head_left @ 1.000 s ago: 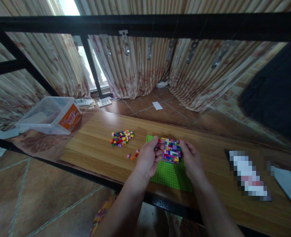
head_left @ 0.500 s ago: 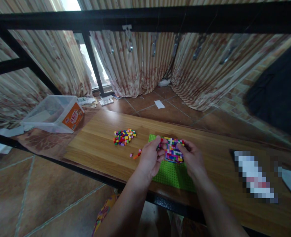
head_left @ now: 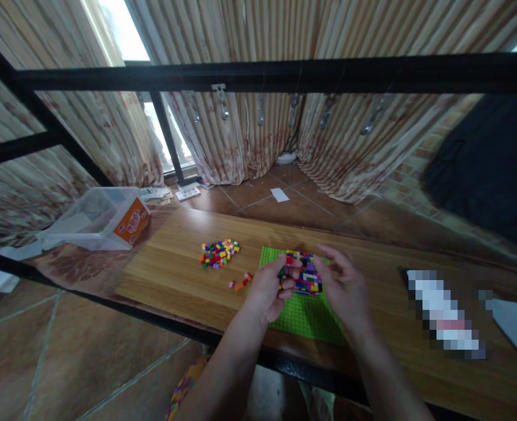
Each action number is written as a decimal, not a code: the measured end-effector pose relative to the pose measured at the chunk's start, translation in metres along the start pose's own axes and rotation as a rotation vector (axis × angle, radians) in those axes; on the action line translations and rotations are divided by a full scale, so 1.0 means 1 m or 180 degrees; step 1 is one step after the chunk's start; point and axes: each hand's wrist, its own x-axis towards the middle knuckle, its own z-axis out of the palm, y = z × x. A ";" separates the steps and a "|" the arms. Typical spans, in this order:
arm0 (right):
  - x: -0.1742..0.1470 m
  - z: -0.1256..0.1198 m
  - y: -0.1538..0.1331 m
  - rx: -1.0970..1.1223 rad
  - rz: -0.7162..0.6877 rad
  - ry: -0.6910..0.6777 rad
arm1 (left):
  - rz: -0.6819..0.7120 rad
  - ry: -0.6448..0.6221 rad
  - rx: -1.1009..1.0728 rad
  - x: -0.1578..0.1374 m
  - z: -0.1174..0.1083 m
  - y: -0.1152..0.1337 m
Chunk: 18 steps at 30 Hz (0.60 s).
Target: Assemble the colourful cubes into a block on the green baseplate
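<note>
A block of many-coloured building bricks (head_left: 307, 282) stands on a green studded baseplate (head_left: 304, 318) near the table's front edge. At the block's left side is my left hand (head_left: 264, 289), its fingers curled and thumb pressed in around a few small bricks, one looking red; the fingers partly hide them. My right hand (head_left: 343, 283) is on the other side, fingers stretched and spread, thumb close to the block's right edge. Whether that thumb touches the block I cannot tell.
A pile of loose bricks (head_left: 218, 253) lies left on the wooden table (head_left: 174, 263), with several strays (head_left: 243, 282) nearer my left hand. A clear plastic box (head_left: 96, 219) stands beyond the left end. A blurred-out object (head_left: 444, 316) lies right. A black bar (head_left: 258, 76) crosses above.
My right hand has loosened from the block's right side and its fingers have spread. My left hand stays at the left side. The view has tilted slightly upward.
</note>
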 end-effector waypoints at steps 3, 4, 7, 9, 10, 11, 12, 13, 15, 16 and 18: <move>-0.003 0.002 -0.018 0.0117 -0.0411 -0.0482 | -0.0017 -0.0052 0.0126 0.001 0.001 -0.003; -0.004 0.003 -0.020 0.0141 -0.0445 -0.0603 | 0.0001 -0.0046 0.0163 0.001 0.001 -0.004; -0.007 0.007 -0.019 0.0171 -0.0435 -0.0741 | 0.0064 -0.0028 0.0341 0.001 0.001 -0.006; -0.007 0.008 -0.016 0.0146 -0.0448 -0.0715 | 0.0059 -0.0033 0.0499 0.001 0.001 -0.005; -0.007 0.007 -0.016 0.0104 -0.0478 -0.0715 | 0.0054 -0.0026 0.0559 0.001 0.001 -0.005; -0.007 0.007 -0.017 0.0038 -0.0520 -0.0725 | 0.0055 -0.0008 0.0600 0.000 0.002 -0.004; -0.006 0.006 -0.019 -0.0053 -0.0570 -0.0731 | 0.0057 0.0014 0.0626 0.000 0.002 -0.004; -0.006 0.006 -0.020 -0.0153 -0.0623 -0.0737 | 0.0063 0.0033 0.0642 0.000 0.002 -0.004; -0.006 0.005 -0.023 -0.0330 -0.0710 -0.0722 | 0.0076 0.0047 0.0654 0.000 0.003 -0.004; -0.006 0.005 -0.024 -0.0395 -0.0751 -0.0709 | 0.0076 0.0036 0.0657 0.000 0.003 -0.004; -0.007 0.005 -0.024 -0.0457 -0.0810 -0.0705 | 0.0087 0.0021 0.0659 0.000 0.003 -0.005</move>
